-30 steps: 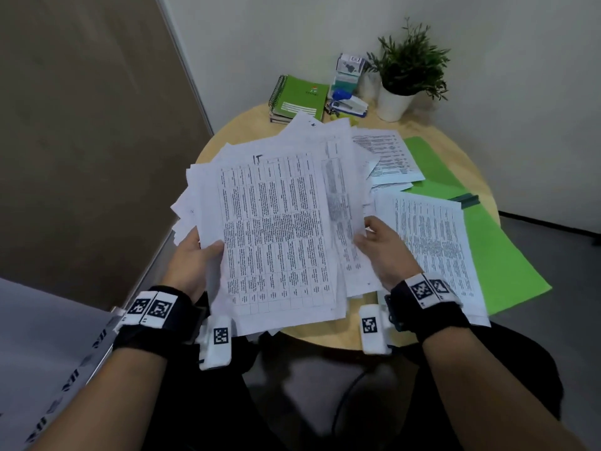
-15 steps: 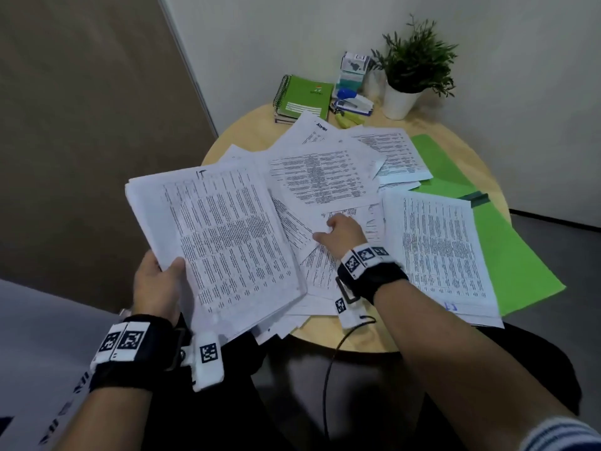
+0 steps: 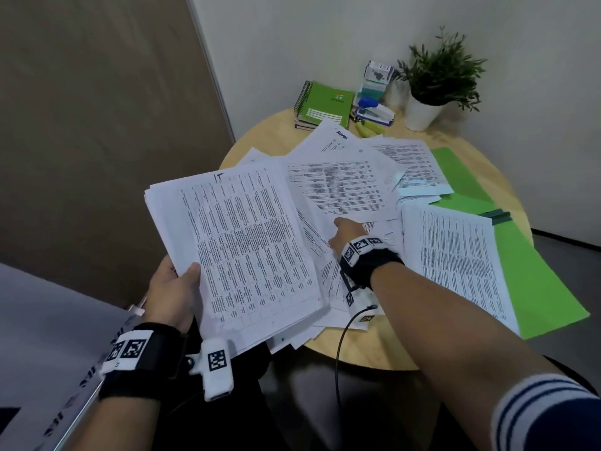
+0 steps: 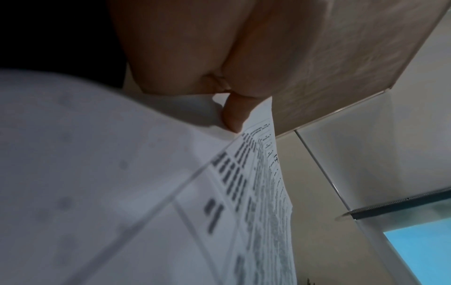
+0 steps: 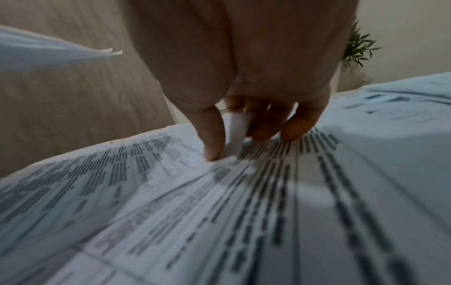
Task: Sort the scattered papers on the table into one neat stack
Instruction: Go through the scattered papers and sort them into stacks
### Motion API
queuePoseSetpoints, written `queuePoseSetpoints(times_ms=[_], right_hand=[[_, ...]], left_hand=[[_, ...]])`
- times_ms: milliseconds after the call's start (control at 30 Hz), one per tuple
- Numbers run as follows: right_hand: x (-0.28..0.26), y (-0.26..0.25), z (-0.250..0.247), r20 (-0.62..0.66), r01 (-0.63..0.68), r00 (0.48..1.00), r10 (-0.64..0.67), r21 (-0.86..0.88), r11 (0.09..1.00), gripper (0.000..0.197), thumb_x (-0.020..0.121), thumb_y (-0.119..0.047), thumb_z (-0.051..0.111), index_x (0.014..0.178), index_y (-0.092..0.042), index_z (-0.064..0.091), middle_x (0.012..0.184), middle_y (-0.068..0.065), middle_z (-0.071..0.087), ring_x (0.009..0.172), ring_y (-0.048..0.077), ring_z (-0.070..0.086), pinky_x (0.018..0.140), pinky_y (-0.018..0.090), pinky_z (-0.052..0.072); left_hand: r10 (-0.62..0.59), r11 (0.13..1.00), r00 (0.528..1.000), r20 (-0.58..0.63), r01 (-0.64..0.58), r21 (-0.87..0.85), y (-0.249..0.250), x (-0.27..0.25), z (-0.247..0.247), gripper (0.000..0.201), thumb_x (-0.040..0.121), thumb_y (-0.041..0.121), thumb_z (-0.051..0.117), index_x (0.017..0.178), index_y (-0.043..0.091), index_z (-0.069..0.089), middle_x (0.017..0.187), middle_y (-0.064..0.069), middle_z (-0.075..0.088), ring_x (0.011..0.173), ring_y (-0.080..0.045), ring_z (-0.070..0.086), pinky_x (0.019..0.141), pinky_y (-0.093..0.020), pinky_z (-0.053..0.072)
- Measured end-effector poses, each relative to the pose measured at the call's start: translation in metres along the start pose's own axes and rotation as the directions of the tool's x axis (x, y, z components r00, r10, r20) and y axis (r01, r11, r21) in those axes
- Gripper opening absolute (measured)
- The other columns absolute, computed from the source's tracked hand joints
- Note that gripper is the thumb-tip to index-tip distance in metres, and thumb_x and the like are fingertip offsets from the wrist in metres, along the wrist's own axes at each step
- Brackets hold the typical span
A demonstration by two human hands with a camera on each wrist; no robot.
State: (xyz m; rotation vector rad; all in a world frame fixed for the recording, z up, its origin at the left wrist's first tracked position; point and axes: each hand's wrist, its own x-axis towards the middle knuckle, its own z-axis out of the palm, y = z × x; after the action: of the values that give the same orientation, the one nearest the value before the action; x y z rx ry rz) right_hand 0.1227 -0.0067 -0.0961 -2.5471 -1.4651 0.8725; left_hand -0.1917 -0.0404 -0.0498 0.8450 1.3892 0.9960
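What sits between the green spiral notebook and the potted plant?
Head view: a blue-and-white stapler, with a small stack of boxes behind it, between the green spiral notebook and potted plant.

printed text (image 5: 268, 192) blurred, table (image 3: 374, 356) mostly covered

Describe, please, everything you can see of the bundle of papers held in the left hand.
The bundle of papers is a thick sheaf of white sheets, the top one printed with a dense table in dark text. Its edges are roughly, not perfectly, aligned. The left hand holds it at its near left corner, thumb on top, lifted and tilted above the table's near left edge. It overlaps the loose sheets on the table. The left wrist view shows the thumb pressing the printed sheet.
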Motion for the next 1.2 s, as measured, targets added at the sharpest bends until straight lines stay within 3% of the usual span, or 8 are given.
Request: queuePoseSetpoints(times_ms=[133, 233, 333, 500, 633, 733, 967, 1200], right_hand=[[-0.026, 0.012, -0.015, -0.017, 0.054, 0.999, -0.052, 0.461, 0.886, 0.045, 0.096, -0.015, 0.045, 0.142, -0.016, 0.043, 0.141, 0.004, 0.049, 0.094, 0.028, 0.069, 0.081, 0.036, 0.057], [-0.061, 0.027, -0.026, -0.011, 0.057, 0.996, -0.085, 0.823, 0.565, 0.035, 0.097, -0.006, 0.044, 0.130, -0.011, 0.052, 0.129, 0.014, 0.056, 0.062, 0.024, 0.068, 0.059, 0.032, 0.059], [-0.104, 0.040, -0.034, -0.045, 0.088, 0.990, -0.133, 0.936, 0.341, 0.028, 0.098, 0.000, 0.043, 0.124, -0.006, 0.054, 0.113, 0.016, 0.063, 0.061, 0.025, 0.065, 0.056, 0.032, 0.057], [-0.157, 0.062, -0.039, -0.023, 0.069, 0.978, -0.205, 0.973, 0.218, 0.020, 0.096, 0.001, 0.047, 0.112, -0.006, 0.057, 0.096, 0.011, 0.070, 0.066, 0.023, 0.065, 0.052, 0.033, 0.055], [-0.177, 0.095, -0.046, 0.027, 0.025, 0.986, -0.166, 0.953, 0.302, 0.020, 0.099, -0.015, 0.047, 0.108, -0.012, 0.064, 0.101, 0.003, 0.074, 0.092, 0.024, 0.069, 0.074, 0.040, 0.058], [-0.181, 0.119, -0.058, -0.036, 0.068, 0.996, -0.082, 0.899, 0.432, 0.021, 0.100, -0.031, 0.046, 0.106, -0.017, 0.060, 0.089, -0.002, 0.070, 0.077, 0.014, 0.065, 0.071, 0.032, 0.052], [-0.171, 0.183, -0.070, -0.206, 0.023, 0.966, 0.157, 0.674, 0.739, 0.026, 0.098, -0.012, 0.047, 0.124, -0.015, 0.045, 0.120, 0.003, 0.055, 0.108, 0.023, 0.054, 0.094, 0.035, 0.043], [-0.160, 0.258, -0.079, -0.202, -0.200, 0.903, 0.379, 0.584, 0.787, 0.032, 0.097, -0.006, 0.042, 0.129, -0.010, 0.043, 0.119, 0.017, 0.058, 0.082, 0.025, 0.054, 0.062, 0.027, 0.038]], left_hand=[[0.002, 0.999, 0.998, 0.057, 0.001, -0.051, 0.010, -0.009, 0.010, 0.032, 0.100, -0.003, 0.041, 0.125, 0.013, 0.053, 0.110, -0.003, 0.069, 0.094, -0.015, 0.070, 0.078, -0.034, 0.056], [0.001, 0.995, 0.998, 0.064, 0.005, -0.095, 0.013, -0.010, 0.018, 0.033, 0.100, -0.005, 0.039, 0.125, 0.012, 0.053, 0.116, -0.008, 0.067, 0.098, -0.020, 0.069, 0.080, -0.037, 0.056], [-0.004, 0.992, 0.998, 0.063, 0.012, -0.126, 0.018, -0.010, 0.033, 0.036, 0.101, -0.004, 0.038, 0.133, 0.009, 0.050, 0.125, -0.013, 0.064, 0.109, -0.028, 0.064, 0.095, -0.048, 0.049], [-0.003, 1.000, 0.994, 0.105, 0.006, -0.028, 0.015, -0.012, 0.069, 0.041, 0.094, 0.015, 0.055, 0.134, 0.015, 0.048, 0.128, -0.004, 0.063, 0.115, -0.027, 0.062, 0.099, -0.047, 0.047], [0.051, 0.987, 0.985, 0.168, -0.075, 0.143, 0.017, -0.029, 0.101, 0.033, 0.092, 0.007, 0.051, 0.123, 0.017, 0.056, 0.112, -0.007, 0.070, 0.103, -0.026, 0.067, 0.092, -0.043, 0.052], [0.096, 0.960, 0.974, 0.206, -0.145, 0.240, 0.022, -0.047, 0.134, 0.030, 0.094, 0.000, 0.047, 0.119, 0.015, 0.055, 0.098, -0.005, 0.070, 0.089, -0.023, 0.068, 0.082, -0.037, 0.055], [0.033, 0.938, 0.949, 0.314, -0.138, 0.317, -0.006, -0.067, 0.222, 0.034, 0.092, 0.003, 0.050, 0.122, 0.017, 0.046, 0.105, -0.013, 0.067, 0.090, -0.031, 0.064, 0.078, -0.044, 0.055], [-0.136, 0.808, 0.871, 0.472, -0.179, 0.562, -0.058, -0.081, 0.308, 0.071, 0.087, -0.003, 0.040, 0.154, 0.016, 0.023, 0.149, -0.013, 0.045, 0.130, -0.034, 0.049, 0.107, -0.049, 0.042]])
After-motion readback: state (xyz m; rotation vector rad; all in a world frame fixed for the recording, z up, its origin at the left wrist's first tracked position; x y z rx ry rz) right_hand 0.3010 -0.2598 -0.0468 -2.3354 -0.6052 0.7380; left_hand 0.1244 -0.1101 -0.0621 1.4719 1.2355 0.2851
